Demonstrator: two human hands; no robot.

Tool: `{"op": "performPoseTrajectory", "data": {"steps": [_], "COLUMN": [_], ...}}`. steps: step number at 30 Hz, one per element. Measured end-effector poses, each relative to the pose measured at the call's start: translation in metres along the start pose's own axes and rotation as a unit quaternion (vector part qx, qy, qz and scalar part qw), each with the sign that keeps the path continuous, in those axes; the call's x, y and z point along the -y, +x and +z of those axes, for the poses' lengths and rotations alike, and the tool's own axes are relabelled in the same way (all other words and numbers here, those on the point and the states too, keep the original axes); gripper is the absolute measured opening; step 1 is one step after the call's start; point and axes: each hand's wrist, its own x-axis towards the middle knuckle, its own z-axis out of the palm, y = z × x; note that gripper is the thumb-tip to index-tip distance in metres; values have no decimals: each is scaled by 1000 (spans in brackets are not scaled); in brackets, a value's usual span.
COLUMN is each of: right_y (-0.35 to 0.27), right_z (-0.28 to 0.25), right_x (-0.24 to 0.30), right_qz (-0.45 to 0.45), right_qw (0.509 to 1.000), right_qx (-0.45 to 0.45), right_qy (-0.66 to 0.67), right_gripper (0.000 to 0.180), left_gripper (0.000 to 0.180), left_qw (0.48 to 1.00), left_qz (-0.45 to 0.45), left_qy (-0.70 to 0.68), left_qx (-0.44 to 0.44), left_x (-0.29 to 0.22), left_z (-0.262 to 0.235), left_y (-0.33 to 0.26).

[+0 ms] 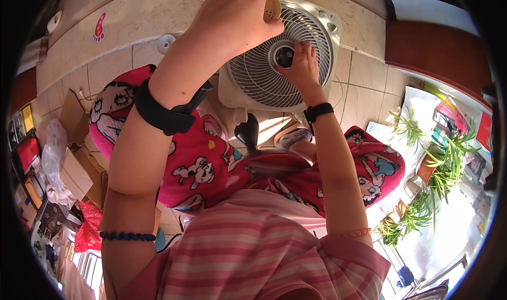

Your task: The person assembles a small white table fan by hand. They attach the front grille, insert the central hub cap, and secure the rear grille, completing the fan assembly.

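A pale square box fan [236, 91] with a round slatted grille [253, 72] stands before me, past my knees. My left hand [237, 17] is over the grille's upper left, fingers curled and closed on a curved tan object [273, 6]. Most of that object is behind the hand and its kind is unclear. My right hand [303, 70] is at the grille's middle, thumb and fingers around the edge of its hub. The hub's dark round centre [284, 57] shows beside the fingers. Two knobs [326, 20] are at the fan's upper right corner.
Under the fan, a dark support [247, 133] rises between my legs. Potted spider plants [446, 165] line the right side near a bright window. On the left are cardboard boxes [79, 173], a plastic bag [55, 152] and a red bag [88, 226]. A stone ledge [142, 22] runs behind.
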Motion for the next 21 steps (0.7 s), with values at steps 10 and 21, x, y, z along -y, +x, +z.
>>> {"op": "performPoseTrajectory", "data": {"steps": [10, 21], "right_y": [13, 13], "right_z": [13, 10], "right_x": [-18, -15], "right_qz": [-73, -18], "right_qw": [997, 1000], "right_qx": [-18, 21], "right_qy": [14, 1], "right_gripper": [66, 68], "left_gripper": [57, 58], "left_qw": [974, 1000], "left_qz": [71, 11], "left_qy": [139, 17], "left_qx": [-165, -17], "left_x": [15, 0], "left_z": [28, 0], "left_y": [6, 2]}}
